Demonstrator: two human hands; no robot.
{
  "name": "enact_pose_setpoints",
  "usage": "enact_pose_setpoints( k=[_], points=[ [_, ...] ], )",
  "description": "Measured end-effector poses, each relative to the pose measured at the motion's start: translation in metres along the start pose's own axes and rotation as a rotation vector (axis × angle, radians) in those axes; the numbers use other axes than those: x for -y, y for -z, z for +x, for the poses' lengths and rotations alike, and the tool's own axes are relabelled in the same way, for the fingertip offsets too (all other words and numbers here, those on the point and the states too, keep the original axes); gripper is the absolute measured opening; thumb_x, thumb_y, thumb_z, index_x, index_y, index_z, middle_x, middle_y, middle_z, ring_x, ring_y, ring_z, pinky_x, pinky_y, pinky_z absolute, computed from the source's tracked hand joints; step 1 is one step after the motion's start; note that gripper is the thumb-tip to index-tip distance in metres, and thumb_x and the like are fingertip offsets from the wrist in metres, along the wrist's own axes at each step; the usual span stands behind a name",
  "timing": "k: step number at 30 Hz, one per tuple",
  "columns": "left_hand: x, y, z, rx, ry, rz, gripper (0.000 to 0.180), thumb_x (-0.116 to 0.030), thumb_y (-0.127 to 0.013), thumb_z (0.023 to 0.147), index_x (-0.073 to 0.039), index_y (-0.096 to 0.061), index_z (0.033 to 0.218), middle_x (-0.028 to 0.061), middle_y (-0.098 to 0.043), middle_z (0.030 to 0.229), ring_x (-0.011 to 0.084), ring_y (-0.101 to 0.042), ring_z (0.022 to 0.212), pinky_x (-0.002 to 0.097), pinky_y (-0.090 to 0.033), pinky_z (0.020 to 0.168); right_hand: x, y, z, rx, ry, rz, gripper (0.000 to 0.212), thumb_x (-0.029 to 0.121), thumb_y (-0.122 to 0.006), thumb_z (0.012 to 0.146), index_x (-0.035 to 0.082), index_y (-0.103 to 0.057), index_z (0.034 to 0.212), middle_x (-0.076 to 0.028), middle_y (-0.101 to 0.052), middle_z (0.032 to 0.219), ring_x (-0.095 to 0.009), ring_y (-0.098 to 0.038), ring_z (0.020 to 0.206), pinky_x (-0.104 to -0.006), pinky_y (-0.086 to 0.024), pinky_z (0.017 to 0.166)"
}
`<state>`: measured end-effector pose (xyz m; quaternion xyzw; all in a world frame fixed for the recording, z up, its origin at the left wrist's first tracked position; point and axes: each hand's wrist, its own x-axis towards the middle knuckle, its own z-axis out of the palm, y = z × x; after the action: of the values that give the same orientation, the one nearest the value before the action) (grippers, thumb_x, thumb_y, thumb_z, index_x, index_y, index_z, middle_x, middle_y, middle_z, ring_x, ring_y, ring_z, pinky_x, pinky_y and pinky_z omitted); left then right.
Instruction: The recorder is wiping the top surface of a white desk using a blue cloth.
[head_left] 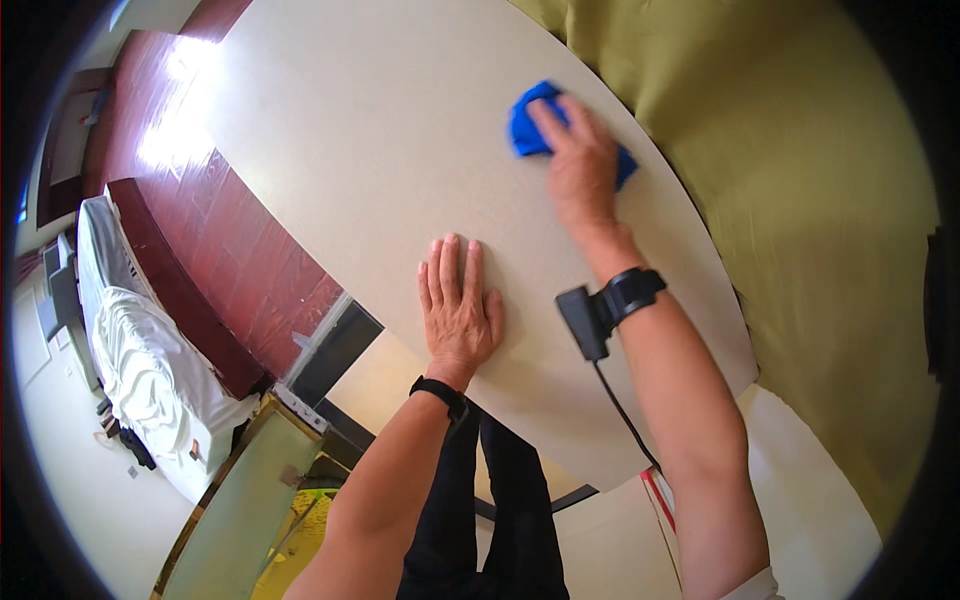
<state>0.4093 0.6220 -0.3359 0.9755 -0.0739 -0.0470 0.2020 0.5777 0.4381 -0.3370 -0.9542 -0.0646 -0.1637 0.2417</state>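
Pale board (350,130) fills the middle of our view, with red floor (240,260) past its left edge and green fabric (820,200) along its right. Our right hand (582,165) holds the blue cloth (527,125) down on the board, toward the far part near the right edge; two fingers lie along it and blue shows on both sides, though how tightly it is pinched we cannot tell. Our left hand (458,310) is laid flat, fingers stretched out, holding nothing, near the board's middle. As we judge it, wiping is under way, but how much is done we cannot say: no streak or change of tone parts wiped board from unwiped, and the far end runs out of the picture. For moving, the right side is tight, with fabric just beyond the edge, while the board spreads wide to the left of the cloth. Nearer in, our left hand takes up some of that room, our legs (450,500) stand by the near edge, and a cable (625,405) hangs from the right wrist, which could drag.
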Motion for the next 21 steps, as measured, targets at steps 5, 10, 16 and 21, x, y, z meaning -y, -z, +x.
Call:
enact_pose_setpoints(
  k=[5,10,16,21],
  points=[
    [0.005,-0.002,-0.001,-0.019,0.01,0.009,0.067,-0.025,-0.054,0.093,-0.008,-0.037,0.156,0.0198,-0.029,0.162,0.0402,-0.022,0.153,0.0543,-0.013,0.126,0.051,-0.012,-0.044,0.19,0.323,0.213,0.032,0.012,-0.059,0.091,0.018,-0.072,0.119,-0.012,-0.063,0.131,-0.032,-0.057,0.126,-0.0469,-0.045,0.108],
    [-0.002,0.001,0.003,-0.002,0.003,0.004,0.066,-0.026,-0.053,0.094,-0.008,-0.037,0.156,0.0196,-0.03,0.162,0.0401,-0.022,0.153,0.0547,-0.013,0.126,0.008,-0.006,-0.007,-0.047,-0.012,0.001,0.037,0.008,-0.057,0.089,0.014,-0.072,0.122,-0.016,-0.064,0.13,-0.036,-0.059,0.119,-0.0485,-0.047,0.1],
    [0.011,-0.006,-0.003,-0.053,-0.005,0.01,0.066,-0.026,-0.053,0.094,-0.009,-0.038,0.156,0.0187,-0.03,0.163,0.0396,-0.022,0.153,0.0545,-0.014,0.125,0.057,-0.011,-0.069,0.102,0.287,0.2,0.032,0.013,-0.059,0.09,0.018,-0.074,0.118,-0.013,-0.065,0.127,-0.033,-0.059,0.122,-0.0464,-0.047,0.103],
    [0.001,0.0,0.006,-0.036,-0.015,0.017,0.067,-0.026,-0.053,0.093,-0.008,-0.037,0.156,0.0199,-0.03,0.162,0.0396,-0.023,0.153,0.0548,-0.015,0.125,-0.014,0.018,-0.032,-0.096,-0.026,-0.058,0.035,0.007,-0.056,0.09,0.014,-0.073,0.12,-0.015,-0.066,0.12,-0.036,-0.062,0.112,-0.0475,-0.049,0.096]
  ],
)
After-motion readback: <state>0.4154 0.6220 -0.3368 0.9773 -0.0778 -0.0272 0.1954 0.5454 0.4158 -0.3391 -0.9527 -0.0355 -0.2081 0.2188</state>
